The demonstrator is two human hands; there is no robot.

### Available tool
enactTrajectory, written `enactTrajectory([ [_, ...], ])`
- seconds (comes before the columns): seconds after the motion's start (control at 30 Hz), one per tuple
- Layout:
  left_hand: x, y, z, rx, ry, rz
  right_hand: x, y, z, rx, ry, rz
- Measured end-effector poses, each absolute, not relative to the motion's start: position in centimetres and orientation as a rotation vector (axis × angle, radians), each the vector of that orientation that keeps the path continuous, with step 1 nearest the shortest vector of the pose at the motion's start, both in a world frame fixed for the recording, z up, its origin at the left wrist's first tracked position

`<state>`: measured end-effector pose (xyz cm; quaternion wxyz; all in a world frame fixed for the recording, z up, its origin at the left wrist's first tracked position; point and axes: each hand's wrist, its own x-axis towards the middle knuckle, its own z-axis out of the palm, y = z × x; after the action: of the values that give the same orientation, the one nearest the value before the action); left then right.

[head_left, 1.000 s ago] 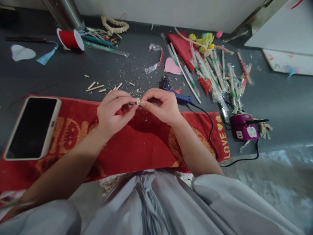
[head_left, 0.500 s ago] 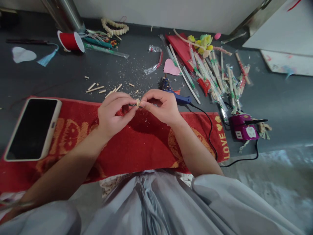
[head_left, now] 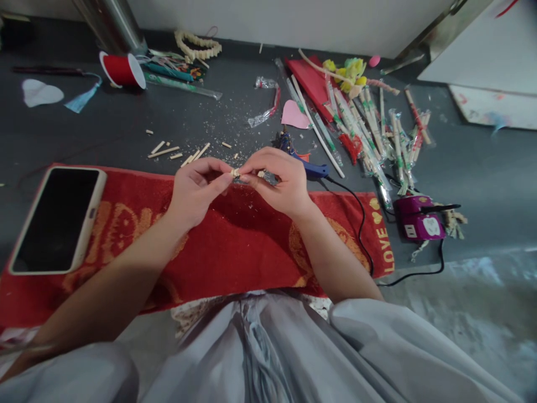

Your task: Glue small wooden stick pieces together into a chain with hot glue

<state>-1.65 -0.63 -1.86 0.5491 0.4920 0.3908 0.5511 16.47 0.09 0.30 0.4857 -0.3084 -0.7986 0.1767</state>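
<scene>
My left hand (head_left: 195, 189) and my right hand (head_left: 279, 179) meet above the far edge of a red towel (head_left: 235, 246). Between their fingertips they pinch a short pale wooden stick piece (head_left: 235, 173). In my right hand there also lies a small grey metal tool (head_left: 268, 177), partly hidden by the fingers. Both hands are closed in a pinch. Several cut stick pieces (head_left: 168, 151) lie on the dark table just beyond my left hand.
A phone (head_left: 56, 218) lies face up on the towel's left end. A blue glue gun (head_left: 308, 167) with a black cord lies behind my right hand. Wrapped chopsticks (head_left: 369, 134), a purple power strip (head_left: 417, 218), a red cup (head_left: 121, 70), a pink heart (head_left: 293, 115).
My right hand has turned a little, so the grey tool in it shows now. The pinched stick piece has stayed at almost the same spot.
</scene>
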Motion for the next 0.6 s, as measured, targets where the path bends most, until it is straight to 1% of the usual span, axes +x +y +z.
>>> enactTrajectory([
  [0.6, -1.55, -0.66, -1.17, 1.006, 0.84, 1.131, 16.53, 0.17, 0.18, -0.734, -1.976, 0.437],
])
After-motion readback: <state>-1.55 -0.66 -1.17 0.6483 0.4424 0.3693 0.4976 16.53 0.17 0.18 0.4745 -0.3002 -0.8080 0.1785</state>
